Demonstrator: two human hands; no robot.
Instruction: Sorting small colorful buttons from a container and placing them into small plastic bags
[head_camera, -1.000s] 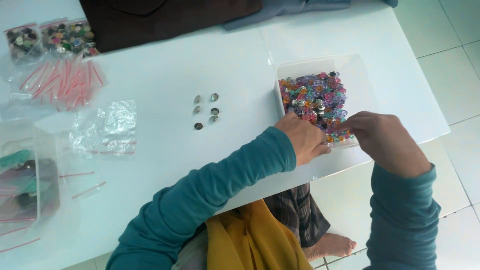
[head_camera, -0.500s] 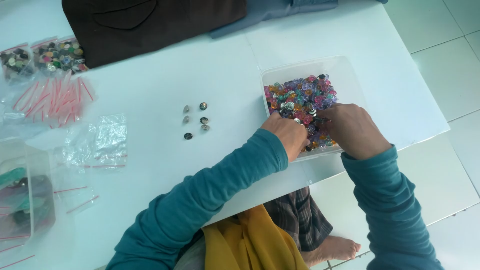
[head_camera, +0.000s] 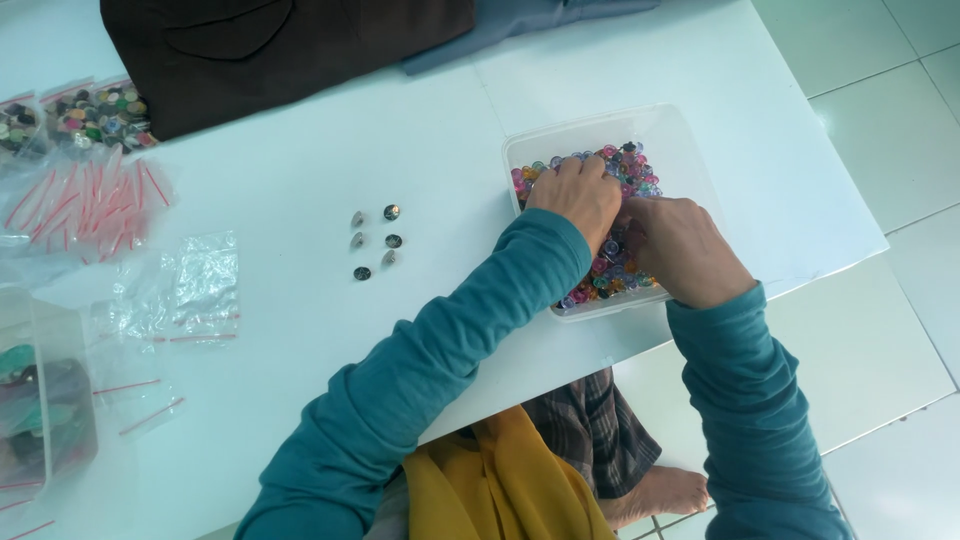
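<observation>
A clear plastic container (head_camera: 680, 135) on the white table (head_camera: 450, 130) holds a heap of small colourful buttons (head_camera: 632, 165). Both of my hands are inside it, side by side. My left hand (head_camera: 575, 198) lies knuckles-up on the left part of the heap, fingers curled down into the buttons. My right hand (head_camera: 682, 250) rests on the near right part, its fingers pointing toward the left hand and touching it. The fingertips of both hands are hidden among the buttons, so what they hold cannot be made out. Several small dark buttons (head_camera: 375, 240) lie loose on the table left of the container.
Small clear zip bags (head_camera: 205, 285) and a bundle with red strips (head_camera: 85, 205) lie at the left, with bags of mixed buttons (head_camera: 95, 115) behind them. A dark cloth (head_camera: 290, 50) covers the far edge. Another clear box (head_camera: 45, 420) sits near left. Tiled floor shows at the right.
My right hand has moved from the container's near corner into the heap beside the left hand. My left hand has shifted farther into the buttons.
</observation>
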